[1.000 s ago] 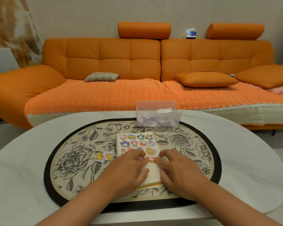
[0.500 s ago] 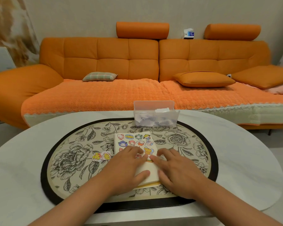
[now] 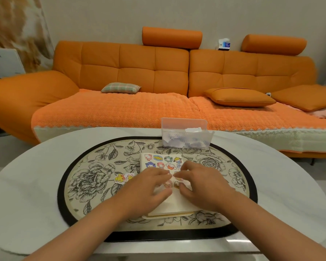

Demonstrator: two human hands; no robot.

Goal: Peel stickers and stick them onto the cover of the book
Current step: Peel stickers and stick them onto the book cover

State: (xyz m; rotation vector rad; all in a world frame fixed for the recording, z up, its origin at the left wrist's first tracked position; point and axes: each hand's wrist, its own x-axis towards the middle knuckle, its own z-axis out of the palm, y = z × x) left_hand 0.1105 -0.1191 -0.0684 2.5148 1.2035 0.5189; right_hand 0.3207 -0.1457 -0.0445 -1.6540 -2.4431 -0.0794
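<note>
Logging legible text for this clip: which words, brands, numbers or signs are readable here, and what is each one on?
No text can be read in this frame.
Small white and blue box on the back of the orange sofa: blue label, too small to read.
White panel at far left: faint grey print, blurred.
Cartoon stickers on the cream book cover: pictures only, no lettering visible.

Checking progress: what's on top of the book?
Stickers fill the far part of the book. The left hand and right hand rest on its middle, hiding what's beneath.
</note>
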